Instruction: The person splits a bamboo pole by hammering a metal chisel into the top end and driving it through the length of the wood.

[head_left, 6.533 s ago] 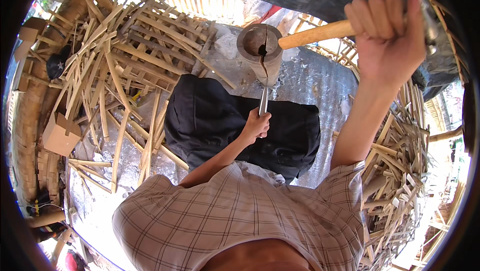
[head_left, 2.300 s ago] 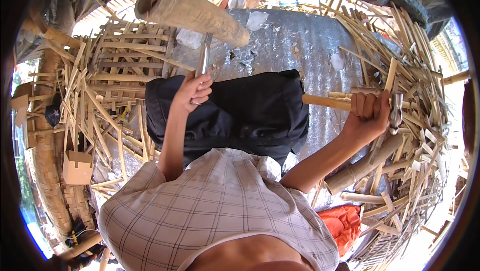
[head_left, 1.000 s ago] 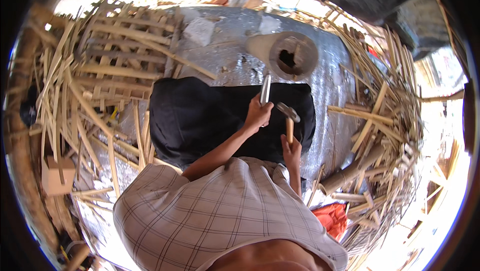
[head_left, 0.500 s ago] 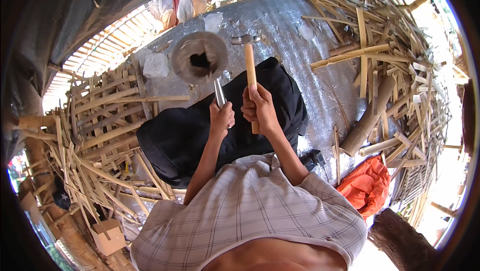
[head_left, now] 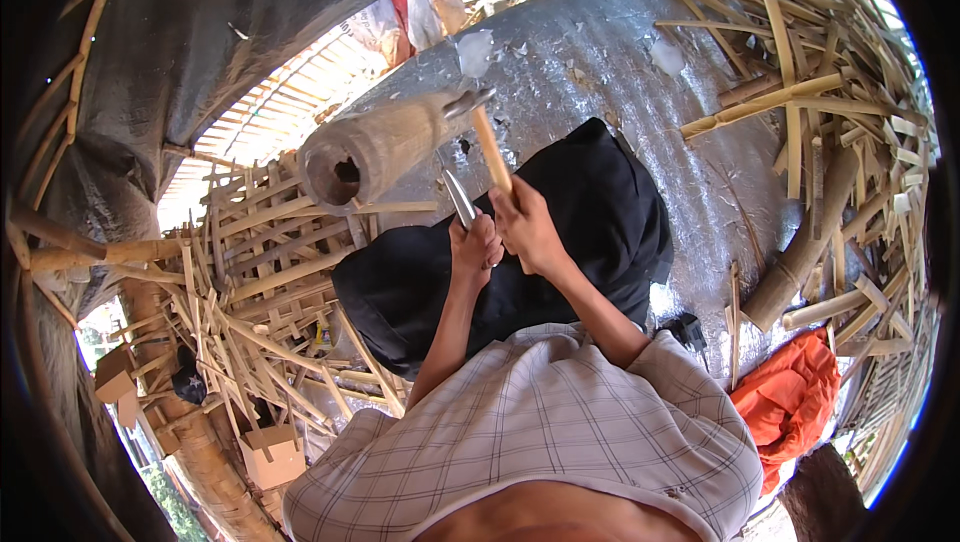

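My left hand grips a silver metal chisel, its narrow end pointing up toward a thick, hollow bamboo piece. In my right hand is a hammer, held by its wooden handle. The hammer's metal head overlaps the right end of the bamboo; whether they touch I cannot tell. The bamboo lies tilted, its open end with a dark hole facing lower left. Both hands are close together above the black cloth over my legs.
Split bamboo strips pile up along the right. On the left stands a woven bamboo lattice with loose strips below it. A silvery sheet covers the ground ahead. An orange cloth lies at lower right, a cardboard box at lower left.
The bamboo has swung from nearly end-on to lying sideways, its open end now lower left. My hands have come closer together, and the hammer has tilted left. The view has shifted.
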Demonstrator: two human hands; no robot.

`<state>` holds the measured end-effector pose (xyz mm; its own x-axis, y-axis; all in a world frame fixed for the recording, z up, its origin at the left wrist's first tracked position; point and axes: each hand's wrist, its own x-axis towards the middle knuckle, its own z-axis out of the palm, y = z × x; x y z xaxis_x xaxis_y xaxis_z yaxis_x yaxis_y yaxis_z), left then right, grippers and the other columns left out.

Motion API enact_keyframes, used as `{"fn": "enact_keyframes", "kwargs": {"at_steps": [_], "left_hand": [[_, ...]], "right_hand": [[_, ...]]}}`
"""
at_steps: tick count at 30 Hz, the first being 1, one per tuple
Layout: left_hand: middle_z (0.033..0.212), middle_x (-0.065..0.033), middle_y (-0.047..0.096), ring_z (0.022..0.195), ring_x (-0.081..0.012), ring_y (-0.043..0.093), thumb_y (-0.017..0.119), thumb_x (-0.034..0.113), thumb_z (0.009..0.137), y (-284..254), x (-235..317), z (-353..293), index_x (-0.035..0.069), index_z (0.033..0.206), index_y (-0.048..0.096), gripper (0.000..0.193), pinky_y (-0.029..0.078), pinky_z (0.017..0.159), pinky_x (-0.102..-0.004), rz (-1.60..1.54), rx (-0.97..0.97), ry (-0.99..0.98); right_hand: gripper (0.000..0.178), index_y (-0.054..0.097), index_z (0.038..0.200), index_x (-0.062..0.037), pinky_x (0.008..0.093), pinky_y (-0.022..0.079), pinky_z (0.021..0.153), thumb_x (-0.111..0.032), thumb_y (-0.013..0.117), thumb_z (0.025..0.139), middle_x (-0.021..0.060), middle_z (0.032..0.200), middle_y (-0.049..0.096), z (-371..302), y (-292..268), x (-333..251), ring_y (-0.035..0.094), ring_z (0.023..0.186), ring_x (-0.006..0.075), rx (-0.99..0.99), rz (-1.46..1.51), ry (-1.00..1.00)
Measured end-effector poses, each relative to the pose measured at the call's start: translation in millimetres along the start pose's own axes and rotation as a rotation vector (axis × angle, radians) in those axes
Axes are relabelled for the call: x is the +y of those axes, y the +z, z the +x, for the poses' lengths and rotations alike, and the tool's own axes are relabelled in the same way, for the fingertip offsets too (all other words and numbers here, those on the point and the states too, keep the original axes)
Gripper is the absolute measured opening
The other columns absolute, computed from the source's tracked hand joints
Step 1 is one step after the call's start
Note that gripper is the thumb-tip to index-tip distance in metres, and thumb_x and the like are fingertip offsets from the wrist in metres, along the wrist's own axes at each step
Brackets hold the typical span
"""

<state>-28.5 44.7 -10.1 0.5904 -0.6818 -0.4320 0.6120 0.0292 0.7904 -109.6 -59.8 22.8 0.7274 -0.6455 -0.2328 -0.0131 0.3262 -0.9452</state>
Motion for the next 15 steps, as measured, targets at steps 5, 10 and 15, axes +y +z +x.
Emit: {"fn": "enact_keyframes", "kwargs": {"at_steps": [5, 10, 15], "left_hand": [[0.058, 0.0058, 0.037, 0.039, -0.0039, 0.032, 0.056, 0.010, 0.098, -9.0, 13.2, 6.6, 0.016, 0.086, 0.047, 0.016, 0.023, 0.033, -0.0220, -0.009, 0.071, -0.030], [0.057, 0.0062, 0.034, 0.039, -0.0038, 0.029, 0.056, 0.012, 0.098, -19.8, 36.2, 9.6, 0.016, 0.072, 0.042, 0.030, 0.021, 0.032, -0.0218, -0.118, 0.026, -0.074], [0.055, 0.0064, 0.033, 0.037, -0.0042, 0.027, 0.056, 0.013, 0.098, -30.4, 52.3, 18.0, 0.015, 0.067, 0.041, 0.035, 0.022, 0.031, -0.0218, -0.193, 0.033, -0.121]], "right_hand": [[0.021, 0.047, 0.094, -0.0059, 0.0269, 0.034, 0.038, -0.023, 0.051, 0.106, -0.0015, 0.061, 0.043, 34.6, 28.4, -2.0, 0.042, 0.044, 0.0079, 0.162, 0.255, -0.040], [0.025, 0.048, 0.090, 0.0009, 0.0367, 0.042, 0.042, -0.019, 0.054, 0.103, 0.0117, 0.062, 0.057, 69.6, 32.5, 2.5, 0.057, 0.046, 0.0206, 0.173, 0.204, 0.009], [0.022, 0.047, 0.094, 0.0036, 0.0484, 0.045, 0.053, -0.015, 0.057, 0.100, 0.0242, 0.067, 0.060, 82.8, 36.6, 23.1, 0.061, 0.061, 0.0448, 0.035, -0.355, -0.360]]}}
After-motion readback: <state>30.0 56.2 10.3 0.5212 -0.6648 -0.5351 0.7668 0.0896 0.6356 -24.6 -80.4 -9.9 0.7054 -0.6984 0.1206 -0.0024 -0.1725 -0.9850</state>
